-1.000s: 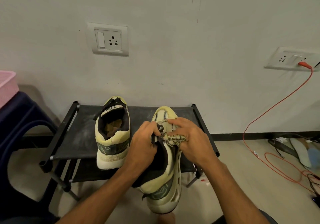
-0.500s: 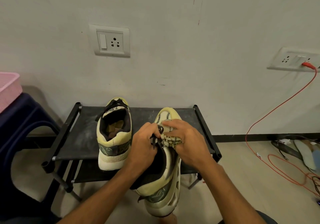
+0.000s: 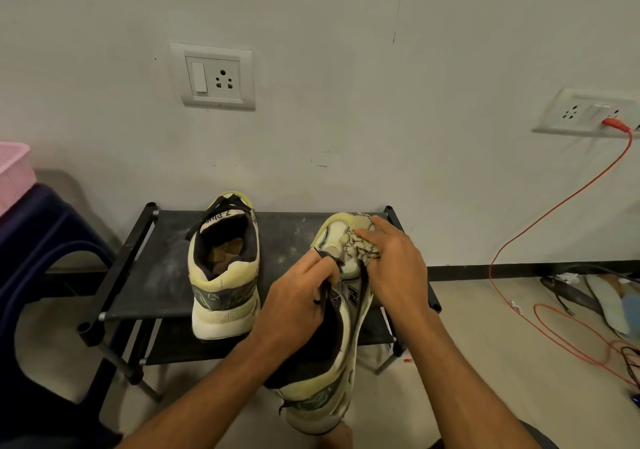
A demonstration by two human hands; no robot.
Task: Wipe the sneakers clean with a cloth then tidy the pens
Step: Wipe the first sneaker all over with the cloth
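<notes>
1. Head view, lower centre: a sneaker [image 3: 322,403] is gripped at the laces by the left hand [image 3: 298,306].
2. Right of centre, the cloth [image 3: 360,244] is clutched in the right hand [image 3: 394,268] and pressed on the toe.
3. The shoe should be braced firmly while short strokes are worked over toe and side.
4. Left of centre, the second sneaker [image 3: 225,275] stands on the rack [image 3: 162,275]; no pens are seen.

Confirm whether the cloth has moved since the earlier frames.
Yes: the cloth under the right hand slid toward the wall, nearer the back edge of the rack.
</notes>
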